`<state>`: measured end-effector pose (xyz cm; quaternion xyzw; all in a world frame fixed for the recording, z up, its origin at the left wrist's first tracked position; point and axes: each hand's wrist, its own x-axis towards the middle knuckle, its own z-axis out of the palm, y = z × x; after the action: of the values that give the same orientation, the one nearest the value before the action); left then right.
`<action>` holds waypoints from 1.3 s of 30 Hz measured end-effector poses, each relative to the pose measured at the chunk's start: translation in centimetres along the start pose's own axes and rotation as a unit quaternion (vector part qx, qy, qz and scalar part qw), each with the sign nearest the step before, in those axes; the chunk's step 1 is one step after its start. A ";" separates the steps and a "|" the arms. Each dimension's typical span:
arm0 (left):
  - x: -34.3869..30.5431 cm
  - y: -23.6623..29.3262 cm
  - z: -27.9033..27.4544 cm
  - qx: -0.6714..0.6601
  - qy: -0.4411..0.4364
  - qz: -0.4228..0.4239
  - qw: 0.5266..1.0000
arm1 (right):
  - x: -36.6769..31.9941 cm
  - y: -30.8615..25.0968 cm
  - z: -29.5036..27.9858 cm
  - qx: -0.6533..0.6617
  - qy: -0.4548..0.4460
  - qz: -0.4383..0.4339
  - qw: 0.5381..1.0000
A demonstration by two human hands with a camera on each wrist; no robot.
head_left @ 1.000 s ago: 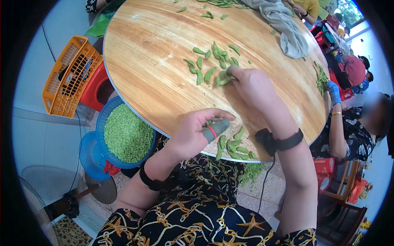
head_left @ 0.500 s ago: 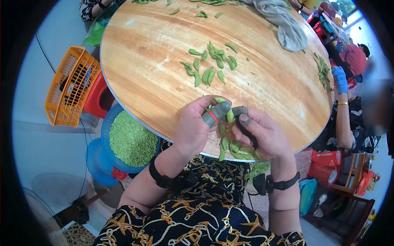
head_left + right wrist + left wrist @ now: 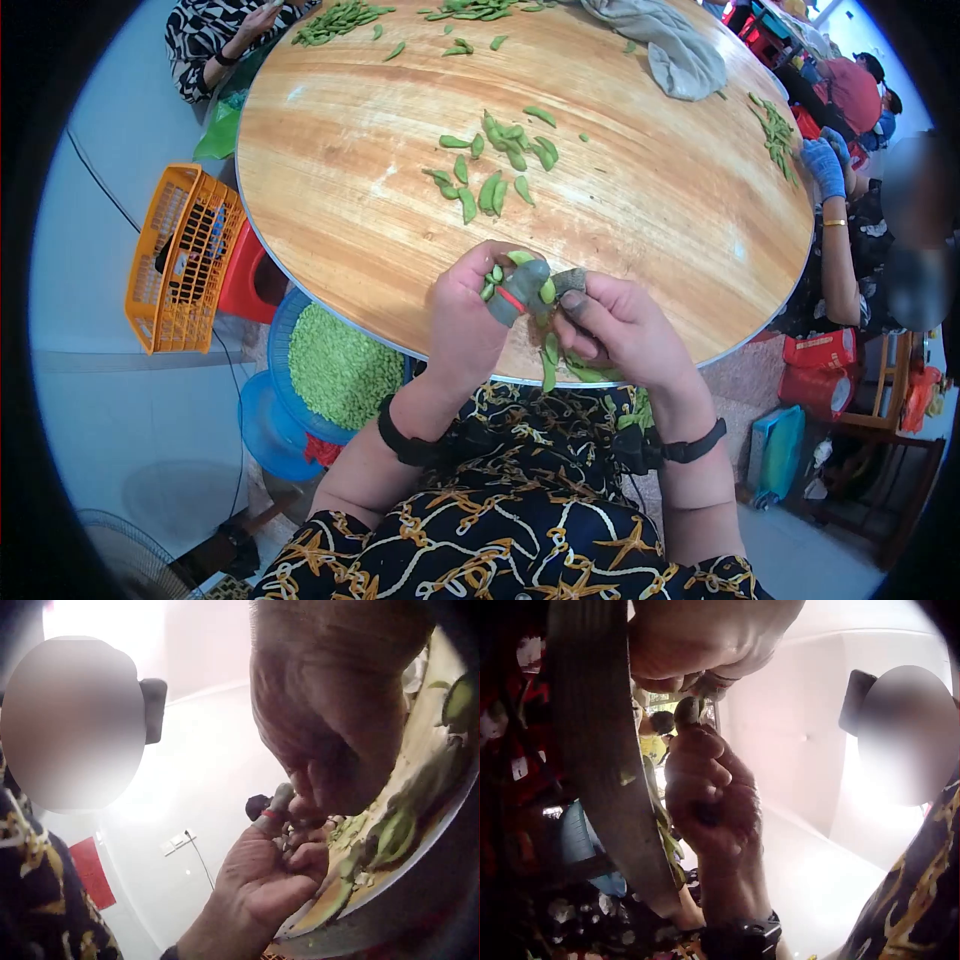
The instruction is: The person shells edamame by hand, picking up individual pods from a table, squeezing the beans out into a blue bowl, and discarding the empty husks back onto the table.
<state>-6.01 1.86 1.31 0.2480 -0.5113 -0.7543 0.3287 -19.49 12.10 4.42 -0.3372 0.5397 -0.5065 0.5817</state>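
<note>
In the head view the left hand (image 3: 468, 318), its thumb covered in grey with a red band, holds green beans in its curled fingers and pinches a green pod (image 3: 547, 290). The right hand (image 3: 625, 325), fingertips also covered, meets it at that pod and pinches its other end. Both hands are over the near edge of the round wooden table (image 3: 350, 180). Pods (image 3: 549, 365) lie under the right hand. In the right wrist view the left hand (image 3: 262, 877) touches the right hand (image 3: 330, 712) at the fingertips.
Loose pods (image 3: 490, 190) lie mid-table, with more piles at the far and right edges. A grey cloth (image 3: 685, 60) is at the back. A blue basket of shelled beans (image 3: 340, 365) stands left, below an orange crate (image 3: 180, 260). A blue-gloved person sits right.
The right hand has come back from the mid-table pods to the left hand with a pod, and both now pinch it. The head view has shifted.
</note>
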 end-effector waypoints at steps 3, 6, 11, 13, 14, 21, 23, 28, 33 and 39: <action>-0.2 0.0 0.4 0.024 -0.023 0.033 0.999 | -0.5 -0.6 0.7 -0.078 0.027 -0.030 0.996; 0.3 0.3 -0.5 -0.115 -0.106 -0.031 0.987 | -0.5 0.0 0.7 0.096 0.009 -0.002 0.995; 0.5 0.5 -0.7 -0.270 -0.201 -0.133 0.932 | -0.2 0.0 0.4 0.157 -0.024 0.022 0.987; 0.2 0.8 0.4 -0.164 -0.081 -0.129 0.975 | 0.1 0.3 0.4 0.109 0.004 -0.002 0.994; 0.2 0.3 0.6 -0.164 -0.083 -0.128 0.975 | 0.3 0.6 0.6 -0.086 0.085 -0.087 0.989; 0.3 -0.2 0.4 0.013 -0.060 -0.036 0.997 | 0.6 0.2 -0.8 0.033 0.090 0.033 0.995; 0.2 0.1 0.3 -0.053 -0.069 -0.059 0.994 | 0.6 0.4 -1.5 0.017 0.069 0.043 0.997; 0.0 -0.8 0.7 0.199 -0.034 0.076 0.976 | 0.6 -2.0 -0.8 -0.136 0.151 -0.043 0.978; 0.3 -0.5 0.3 0.301 -0.061 0.145 0.941 | 1.5 -0.9 -0.4 -0.347 0.190 -0.150 0.906; 0.4 -0.3 -0.2 -0.013 -0.094 -0.075 0.993 | 1.1 -0.9 -0.5 -0.386 0.170 -0.192 0.886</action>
<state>-6.16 1.53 0.97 0.2093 -0.5096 -0.8037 0.2246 -20.24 10.87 4.82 -0.5410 0.7081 -0.4091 0.1964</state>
